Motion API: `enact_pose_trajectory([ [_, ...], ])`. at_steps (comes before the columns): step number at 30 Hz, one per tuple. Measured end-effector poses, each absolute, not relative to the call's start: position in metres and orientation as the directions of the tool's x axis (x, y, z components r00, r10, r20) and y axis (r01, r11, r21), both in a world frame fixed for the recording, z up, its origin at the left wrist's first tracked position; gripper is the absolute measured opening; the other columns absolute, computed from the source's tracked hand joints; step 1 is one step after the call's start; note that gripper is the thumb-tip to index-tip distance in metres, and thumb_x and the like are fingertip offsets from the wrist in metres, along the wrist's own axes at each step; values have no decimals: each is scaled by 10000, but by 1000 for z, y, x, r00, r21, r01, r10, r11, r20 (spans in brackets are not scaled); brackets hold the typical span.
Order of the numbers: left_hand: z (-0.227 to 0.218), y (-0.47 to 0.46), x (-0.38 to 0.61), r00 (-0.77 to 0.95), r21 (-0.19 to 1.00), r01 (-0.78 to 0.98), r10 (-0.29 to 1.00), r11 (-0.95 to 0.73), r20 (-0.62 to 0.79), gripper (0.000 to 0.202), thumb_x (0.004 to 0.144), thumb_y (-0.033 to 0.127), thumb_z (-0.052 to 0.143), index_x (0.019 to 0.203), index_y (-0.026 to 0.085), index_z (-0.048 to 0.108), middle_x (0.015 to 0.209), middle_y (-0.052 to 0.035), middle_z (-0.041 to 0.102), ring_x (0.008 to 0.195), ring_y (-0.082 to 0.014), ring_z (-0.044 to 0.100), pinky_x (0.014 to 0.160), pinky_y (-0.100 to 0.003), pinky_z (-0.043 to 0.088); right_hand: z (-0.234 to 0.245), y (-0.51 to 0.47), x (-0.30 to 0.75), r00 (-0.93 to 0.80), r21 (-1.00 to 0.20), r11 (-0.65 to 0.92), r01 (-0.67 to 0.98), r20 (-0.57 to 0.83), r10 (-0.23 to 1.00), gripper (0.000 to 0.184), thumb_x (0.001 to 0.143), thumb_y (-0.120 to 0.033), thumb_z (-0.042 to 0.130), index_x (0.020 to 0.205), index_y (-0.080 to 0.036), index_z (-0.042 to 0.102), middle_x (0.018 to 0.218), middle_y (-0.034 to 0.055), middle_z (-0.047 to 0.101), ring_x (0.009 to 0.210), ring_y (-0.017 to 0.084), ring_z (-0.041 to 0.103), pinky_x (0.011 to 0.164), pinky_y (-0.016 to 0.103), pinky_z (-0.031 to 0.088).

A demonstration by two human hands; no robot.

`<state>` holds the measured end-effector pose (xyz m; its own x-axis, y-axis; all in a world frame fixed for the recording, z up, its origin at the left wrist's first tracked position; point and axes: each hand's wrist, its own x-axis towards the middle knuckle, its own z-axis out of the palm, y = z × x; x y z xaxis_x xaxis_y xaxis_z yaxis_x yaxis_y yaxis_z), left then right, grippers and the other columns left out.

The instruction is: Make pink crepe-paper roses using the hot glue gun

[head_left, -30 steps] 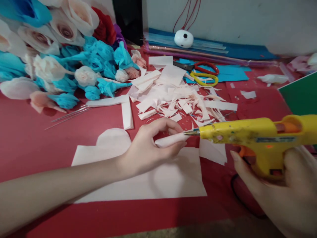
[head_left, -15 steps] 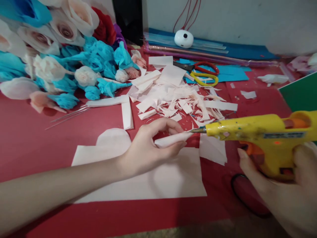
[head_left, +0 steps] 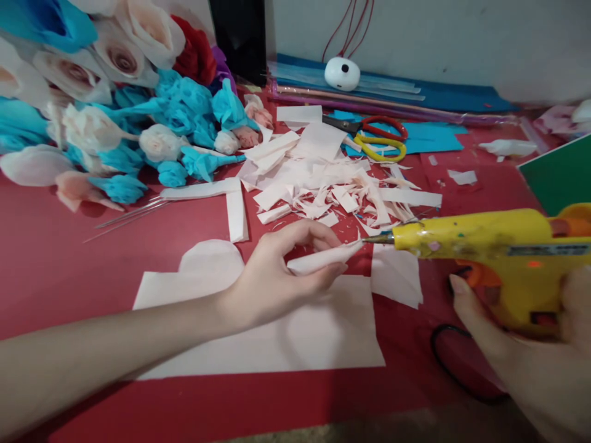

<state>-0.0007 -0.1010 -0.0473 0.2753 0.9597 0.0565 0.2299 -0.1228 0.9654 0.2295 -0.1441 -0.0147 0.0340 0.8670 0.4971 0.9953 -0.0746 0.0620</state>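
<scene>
Between the thumb and fingers of my left hand [head_left: 286, 271] is a curled pale pink paper petal [head_left: 318, 258], its narrow tip pointing right. My right hand [head_left: 521, 357] is wrapped round the handle of a yellow hot glue gun [head_left: 475, 237] with an orange trigger and a small lit orange light. The metal nozzle is at the petal's tip; whether it touches cannot be made out. Beneath my left hand lies a pale pink paper sheet [head_left: 198, 344], with a rounded paper piece [head_left: 212, 258] at its back edge and another paper piece [head_left: 397, 277] to its right.
Paper scraps [head_left: 341, 191] cover the table's middle, with red-and-yellow-handled scissors [head_left: 381, 138] behind. Blue, white and red paper flowers [head_left: 180, 111] crowd the back left, near thin wires [head_left: 129, 215]. A green board [head_left: 563, 178] stands at right, and a black cord [head_left: 455, 381] loops at the front.
The glue gun and my right hand have shifted slightly right, drawing the nozzle back along the petal's tip. My left hand and the petal have barely moved.
</scene>
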Motion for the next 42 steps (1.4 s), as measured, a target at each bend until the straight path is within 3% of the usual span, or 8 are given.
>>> enact_pose_trajectory([
  [4, -47, -100, 1, 282, 972, 204, 957, -120, 59, 89, 728, 183, 630, 780, 169, 559, 746, 45, 609, 680, -40, 569, 627, -88, 440, -14, -145, 227, -124, 129, 63, 990, 546, 829, 430, 677, -439, 588, 594, -223, 225, 536, -34, 341, 407, 98, 346, 377, 237, 223],
  [7, -47, -100, 1, 277, 974, 198, 959, -113, 55, 90, 731, 178, 627, 788, 169, 558, 742, 48, 603, 676, -34, 566, 619, -79, 436, -14, -145, 228, -98, 135, 30, 990, 533, 841, 418, 675, -440, 597, 600, -227, 245, 539, -38, 317, 407, 105, 326, 376, 237, 236],
  [10, -47, -101, 0, 273, 974, 197, 960, -117, 60, 100, 719, 165, 638, 785, 167, 563, 756, 45, 603, 691, -34, 568, 621, -70, 433, -13, -145, 228, -72, 134, 0, 991, 530, 845, 440, 674, -426, 613, 595, -228, 228, 543, -29, 345, 418, 116, 373, 361, 234, 223],
  [17, -47, -101, 0, 286, 978, 174, 956, -115, 62, 105, 715, 140, 630, 781, 171, 554, 737, 47, 600, 668, -31, 562, 611, -64, 434, -15, -147, 223, -225, 184, 148, 972, 540, 811, 308, 717, -328, 599, 647, -210, 323, 587, -14, 456, 475, 112, 486, 359, 227, 271],
  [22, -48, -100, 1, 286, 978, 178, 957, -109, 55, 112, 716, 156, 640, 786, 175, 555, 734, 54, 599, 670, -23, 558, 615, -53, 427, -15, -147, 224, -184, 147, 124, 981, 530, 828, 254, 754, -349, 554, 665, -201, 367, 572, -15, 444, 508, 125, 505, 378, 221, 315],
  [31, -47, -102, -1, 283, 974, 188, 957, -123, 66, 111, 717, 160, 642, 790, 178, 560, 742, 60, 595, 676, -13, 549, 626, -40, 418, -16, -150, 227, -194, 114, 157, 981, 517, 834, 341, 703, -263, 642, 637, -204, 313, 614, -15, 445, 492, 97, 469, 383, 242, 235],
  [36, -47, -101, 0, 281, 978, 176, 958, -111, 58, 112, 719, 157, 640, 788, 176, 553, 729, 59, 593, 663, -15, 549, 615, -46, 420, -14, -149, 224, -199, 135, 151, 979, 511, 836, 289, 717, -299, 619, 661, -207, 350, 583, -21, 422, 470, 105, 435, 376, 227, 264],
  [42, -48, -101, 0, 283, 979, 179, 958, -97, 44, 110, 712, 164, 645, 782, 169, 561, 746, 42, 592, 673, -35, 555, 615, -80, 433, -12, -148, 227, -121, 98, 83, 992, 493, 861, 425, 678, -419, 617, 620, -224, 244, 575, -27, 330, 427, 105, 336, 392, 252, 268],
])
